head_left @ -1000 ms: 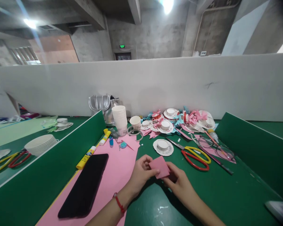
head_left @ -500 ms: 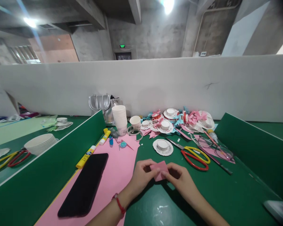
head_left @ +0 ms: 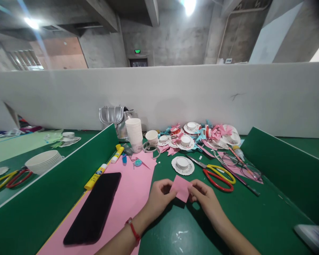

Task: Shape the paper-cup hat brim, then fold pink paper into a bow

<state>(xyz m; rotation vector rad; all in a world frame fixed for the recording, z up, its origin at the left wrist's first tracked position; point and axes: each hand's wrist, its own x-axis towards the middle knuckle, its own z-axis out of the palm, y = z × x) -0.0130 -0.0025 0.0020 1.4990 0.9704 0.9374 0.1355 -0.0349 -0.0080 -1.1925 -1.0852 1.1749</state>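
A small square of pink paper (head_left: 181, 188) is held up between my two hands, just above the green table. My left hand (head_left: 161, 196), with a red bracelet on its wrist, pinches the left edge. At the right corner, the thumb and fingers of my right hand (head_left: 202, 197) are closed on the same paper. Just beyond it lies a white paper cup cut into a fringed disc (head_left: 183, 165), its base upward. Scissors (head_left: 220, 175) with red and yellow handles rest to the right of that disc.
A black phone (head_left: 94, 209) lies on a large pink sheet (head_left: 134, 184) at left, beside yellow glue sticks (head_left: 95, 177). Stacked paper cups (head_left: 134, 134) stand behind. Cut-paper pieces (head_left: 186, 141) are heaped at the back. Eyeglasses (head_left: 251, 172) lie right. Green dividers (head_left: 287, 173) flank the table.
The pink paper has turned slightly and shows more of its face. My right fingers have shifted from its lower front to its right corner.
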